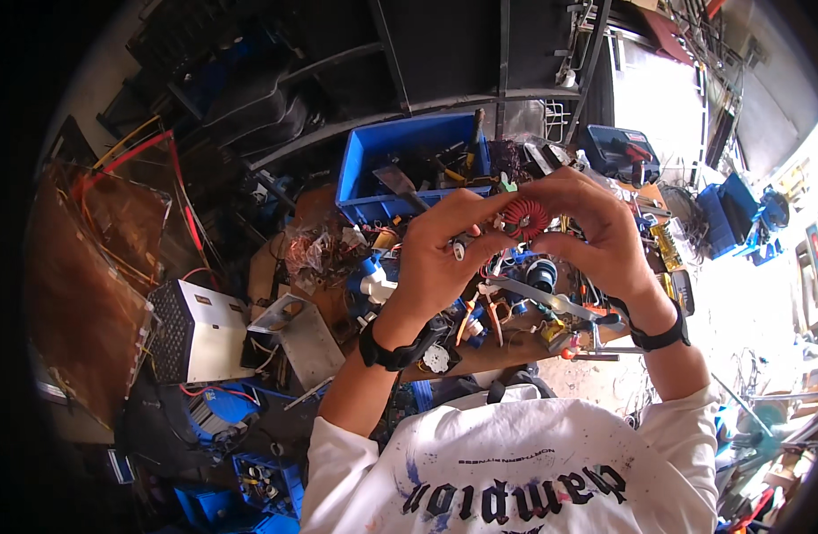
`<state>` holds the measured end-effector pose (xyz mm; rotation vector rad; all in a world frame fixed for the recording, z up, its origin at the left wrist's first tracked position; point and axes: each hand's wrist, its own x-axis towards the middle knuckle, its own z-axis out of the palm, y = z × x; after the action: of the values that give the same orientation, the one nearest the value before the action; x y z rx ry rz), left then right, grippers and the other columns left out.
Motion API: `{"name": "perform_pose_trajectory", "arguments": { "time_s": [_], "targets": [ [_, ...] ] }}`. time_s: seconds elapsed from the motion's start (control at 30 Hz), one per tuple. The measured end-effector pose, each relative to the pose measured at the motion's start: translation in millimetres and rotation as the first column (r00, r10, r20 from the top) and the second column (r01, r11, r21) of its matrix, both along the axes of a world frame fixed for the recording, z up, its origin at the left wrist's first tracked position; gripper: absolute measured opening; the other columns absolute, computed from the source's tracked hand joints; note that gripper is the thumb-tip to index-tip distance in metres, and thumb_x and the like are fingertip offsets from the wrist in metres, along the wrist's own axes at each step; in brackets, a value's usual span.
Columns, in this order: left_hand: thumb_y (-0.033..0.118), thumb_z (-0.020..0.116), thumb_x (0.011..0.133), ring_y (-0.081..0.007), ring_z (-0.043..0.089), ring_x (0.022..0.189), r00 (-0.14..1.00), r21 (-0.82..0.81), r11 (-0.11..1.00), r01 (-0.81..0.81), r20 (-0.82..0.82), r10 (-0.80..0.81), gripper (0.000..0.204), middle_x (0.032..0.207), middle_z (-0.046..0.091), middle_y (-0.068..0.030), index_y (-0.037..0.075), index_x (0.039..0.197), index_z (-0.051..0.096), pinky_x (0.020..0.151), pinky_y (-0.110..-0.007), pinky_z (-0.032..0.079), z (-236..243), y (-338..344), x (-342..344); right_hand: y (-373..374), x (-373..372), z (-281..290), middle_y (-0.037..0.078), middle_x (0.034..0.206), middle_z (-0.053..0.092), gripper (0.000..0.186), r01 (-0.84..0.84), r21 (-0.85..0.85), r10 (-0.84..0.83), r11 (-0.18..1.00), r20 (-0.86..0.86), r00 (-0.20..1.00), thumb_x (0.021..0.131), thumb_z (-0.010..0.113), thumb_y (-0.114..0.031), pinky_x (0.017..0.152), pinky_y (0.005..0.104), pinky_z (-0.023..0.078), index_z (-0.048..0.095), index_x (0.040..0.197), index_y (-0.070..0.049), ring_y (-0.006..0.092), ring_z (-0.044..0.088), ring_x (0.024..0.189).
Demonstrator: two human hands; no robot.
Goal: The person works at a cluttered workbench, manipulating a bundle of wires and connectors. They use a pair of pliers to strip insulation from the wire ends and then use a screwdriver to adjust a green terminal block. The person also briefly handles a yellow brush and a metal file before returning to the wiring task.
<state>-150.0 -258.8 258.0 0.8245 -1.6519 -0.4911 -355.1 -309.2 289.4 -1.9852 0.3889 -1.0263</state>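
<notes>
Pinched between two bare hands above a crowded tabletop (493, 359), a red ribbed ring (526, 220) sits at the point where the fingertips meet. The left grip (437, 233) is closed on its left edge, index finger and thumb bracketing it; the right grip (600, 222) is closed on the opposite side, its fingers arched over the top and its thumb beneath. Holding it by the rim from both sides probably steadies the piece and leaves its ridged face in view, while lifting it clear may reflect how little working room the clutter allows. A small pale piece (459, 252) shows below the left fingers; whether it is held or merely behind them cannot be told.

Beneath the hands lie orange-handled pliers (469, 322) and a dark round part (542, 275), apparently left within easy reach. A blue crate (360, 211) with loose tools stands at the far side, likely to keep them together, and clear bags of wires (309, 254) lie to its near left. The ring rests between the two grips, apart from everything on the surface below.
</notes>
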Motion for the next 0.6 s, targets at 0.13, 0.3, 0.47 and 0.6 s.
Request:
{"name": "perform_pose_trajectory", "arguments": {
  "time_s": [0.13, 0.3, 0.47, 0.6],
  "targets": [
    [0.005, 0.075, 0.076, -0.0116, 0.056, 0.078, 1.000, 0.011, 1.000, -0.017, -0.016, 0.017, 0.040, 0.089, 0.064, -0.0047, 0.003, 0.115, 0.067, 0.069, -0.024, 0.045, 1, 5, -2, 2, 4, -6, 0.008, 0.107, 0.060, 0.044, 0.008, 0.004, -0.009, 1.000, 0.036, 0.999, 0.077, 0.073, 0.003, 0.084, 0.0270, 0.051, 0.060, 0.119, 0.001, 0.0140, 0.062, 0.095],
    [0.001, 0.076, 0.075, -0.0134, 0.060, 0.076, 0.997, -0.059, 0.995, -0.076, 0.013, 0.076, 0.045, 0.086, 0.065, -0.0057, 0.008, 0.118, 0.067, 0.066, -0.025, 0.048, 0, 5, -3, 7, 10, -12, 0.006, 0.105, 0.061, 0.038, -0.029, 0.218, -0.008, 0.976, 0.168, 0.986, 0.080, 0.070, 0.005, 0.088, 0.0266, 0.050, 0.059, 0.117, 0.003, 0.0127, 0.061, 0.098],
    [-0.005, 0.076, 0.072, -0.0146, 0.060, 0.074, 0.998, -0.097, 0.993, -0.063, -0.011, 0.062, 0.048, 0.086, 0.065, -0.0056, 0.008, 0.117, 0.067, 0.067, -0.026, 0.049, 2, 6, -5, 9, 10, -12, 0.005, 0.104, 0.060, 0.036, -0.065, 0.326, 0.002, 0.943, 0.190, 0.982, 0.081, 0.069, 0.006, 0.089, 0.0265, 0.050, 0.058, 0.115, 0.004, 0.0122, 0.061, 0.098],
    [-0.008, 0.075, 0.071, -0.0141, 0.060, 0.073, 0.998, -0.156, 0.986, -0.049, 0.025, 0.053, 0.049, 0.085, 0.064, -0.0054, 0.008, 0.116, 0.068, 0.066, -0.025, 0.049, 5, 8, -2, 12, 11, -11, 0.005, 0.104, 0.060, 0.036, -0.047, 0.291, -0.009, 0.956, 0.187, 0.982, 0.080, 0.069, 0.007, 0.089, 0.0265, 0.050, 0.058, 0.114, 0.004, 0.0118, 0.061, 0.098]
  ]
}}
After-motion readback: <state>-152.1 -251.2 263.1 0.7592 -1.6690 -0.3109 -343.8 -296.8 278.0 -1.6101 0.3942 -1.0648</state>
